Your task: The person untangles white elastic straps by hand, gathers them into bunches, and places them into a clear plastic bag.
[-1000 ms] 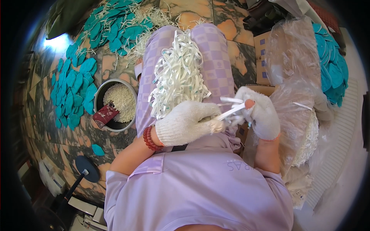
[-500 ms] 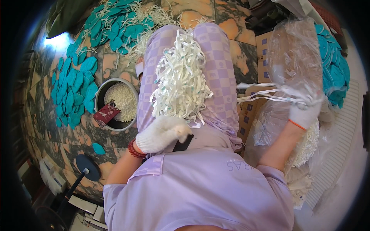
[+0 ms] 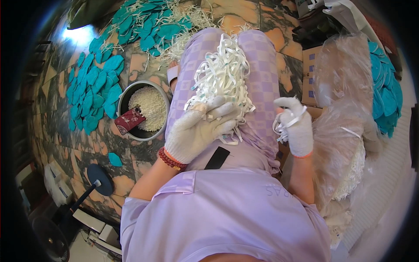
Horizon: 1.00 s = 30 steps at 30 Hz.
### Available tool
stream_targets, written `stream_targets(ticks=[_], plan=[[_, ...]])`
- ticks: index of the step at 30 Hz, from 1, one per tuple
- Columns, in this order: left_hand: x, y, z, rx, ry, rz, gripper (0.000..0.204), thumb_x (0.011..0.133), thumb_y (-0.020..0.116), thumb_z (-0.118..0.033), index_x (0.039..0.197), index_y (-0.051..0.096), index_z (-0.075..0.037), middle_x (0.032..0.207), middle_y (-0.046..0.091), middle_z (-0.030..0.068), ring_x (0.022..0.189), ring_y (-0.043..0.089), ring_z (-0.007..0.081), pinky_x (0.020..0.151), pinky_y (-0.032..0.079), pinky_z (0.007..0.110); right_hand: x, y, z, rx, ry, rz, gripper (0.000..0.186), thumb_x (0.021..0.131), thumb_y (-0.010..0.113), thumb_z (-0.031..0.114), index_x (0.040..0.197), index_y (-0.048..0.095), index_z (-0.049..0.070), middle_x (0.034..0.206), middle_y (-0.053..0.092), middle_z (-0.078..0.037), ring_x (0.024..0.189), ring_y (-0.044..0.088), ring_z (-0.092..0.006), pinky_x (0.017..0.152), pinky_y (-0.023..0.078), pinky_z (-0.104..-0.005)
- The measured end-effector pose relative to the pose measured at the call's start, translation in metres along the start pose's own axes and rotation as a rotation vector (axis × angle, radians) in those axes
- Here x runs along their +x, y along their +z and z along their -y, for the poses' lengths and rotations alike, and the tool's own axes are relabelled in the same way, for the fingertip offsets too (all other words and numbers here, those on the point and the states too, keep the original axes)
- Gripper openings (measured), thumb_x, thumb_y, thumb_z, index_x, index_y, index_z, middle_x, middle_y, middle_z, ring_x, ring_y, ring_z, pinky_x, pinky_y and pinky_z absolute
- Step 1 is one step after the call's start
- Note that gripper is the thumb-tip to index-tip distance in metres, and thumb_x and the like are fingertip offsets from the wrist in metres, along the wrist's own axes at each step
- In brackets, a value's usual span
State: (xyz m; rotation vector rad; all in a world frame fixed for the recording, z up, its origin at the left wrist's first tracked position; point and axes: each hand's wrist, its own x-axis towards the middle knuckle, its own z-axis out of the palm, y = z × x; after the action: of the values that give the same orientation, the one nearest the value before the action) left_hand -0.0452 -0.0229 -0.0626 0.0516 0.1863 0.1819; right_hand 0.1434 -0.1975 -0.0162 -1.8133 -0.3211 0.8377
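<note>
A heap of white straps with small pale-blue bits (image 3: 222, 65) lies on my lap, over lilac checked trousers. My left hand (image 3: 195, 131), in a white knit glove, reaches into the heap's near end, palm partly up and fingers extended. My right hand (image 3: 295, 129), also gloved, is beside my right thigh, closed round a few looped white straps (image 3: 281, 126) with the index finger curved out above them. A black rectangle (image 3: 217, 158) shows on the trousers below my left hand.
Teal fabric pieces (image 3: 94, 91) lie on the marble floor, left and ahead. A metal pot (image 3: 163, 120) of white pellets holds a maroon packet (image 3: 126, 123). Plastic bags (image 3: 338, 70), cardboard (image 3: 310, 74) and more teal pieces (image 3: 384, 91) are at right; a round-based stand (image 3: 100, 179) is lower left.
My left hand has moved forward onto the heap, fingers extending. My right hand swung out over the bags with straps, then came back leftward beside my thigh, straps now looped in it.
</note>
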Motion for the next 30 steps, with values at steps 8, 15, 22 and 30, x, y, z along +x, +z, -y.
stream_targets(ticks=[8, 15, 22, 30], plan=[[-0.023, 0.022, -0.023, 0.396, 0.006, -0.298, 0.026, 0.100, 0.056, -0.021, 0.116, 0.055, -0.001, 0.095, 0.057, 0.0024, 0.074, 0.052, 0.0080, 0.061, 0.046, 0.022, 0.011, 0.031, -0.025, -0.507, -0.340, 0.031, 0.019, 0.087, 0.070, 0.022, 0.094, 0.067, 0.004, 0.081, 0.065, -0.015, 0.068, 0.064, -0.0268, 0.060, 0.052, -0.0354], [-0.057, -0.020, -0.098, 1.039, 0.623, -0.672, 0.025, 0.103, 0.052, -0.021, 0.117, 0.060, 0.000, 0.097, 0.063, 0.0054, 0.078, 0.057, 0.0085, 0.068, 0.046, 0.021, 0.027, 0.038, -0.049, -1.247, -0.825, 0.116, 0.019, 0.083, 0.070, 0.013, 0.091, 0.069, -0.003, 0.074, 0.064, -0.013, 0.063, 0.063, -0.0192, 0.059, 0.049, -0.0306], [-0.068, -0.083, -0.116, 2.537, 0.365, -1.054, 0.041, 0.085, 0.068, -0.010, 0.123, 0.059, -0.003, 0.120, 0.063, 0.0158, 0.110, 0.061, 0.0319, 0.099, 0.046, 0.038, 0.008, 0.038, -0.009, -0.218, -0.122, 0.077, 0.014, 0.084, 0.061, 0.008, 0.090, 0.070, -0.001, 0.071, 0.062, -0.002, 0.059, 0.055, -0.0080, 0.054, 0.044, -0.0235], [0.012, 0.054, -0.027, 1.966, 0.565, 0.068, 0.063, 0.070, 0.078, -0.003, 0.129, 0.056, -0.007, 0.128, 0.060, 0.0144, 0.127, 0.053, 0.0256, 0.108, 0.042, 0.037, -0.031, 0.012, 0.029, -0.238, -0.154, 0.150, 0.015, 0.083, 0.063, 0.006, 0.092, 0.072, -0.002, 0.071, 0.067, -0.005, 0.061, 0.057, -0.0078, 0.056, 0.044, -0.0243]])
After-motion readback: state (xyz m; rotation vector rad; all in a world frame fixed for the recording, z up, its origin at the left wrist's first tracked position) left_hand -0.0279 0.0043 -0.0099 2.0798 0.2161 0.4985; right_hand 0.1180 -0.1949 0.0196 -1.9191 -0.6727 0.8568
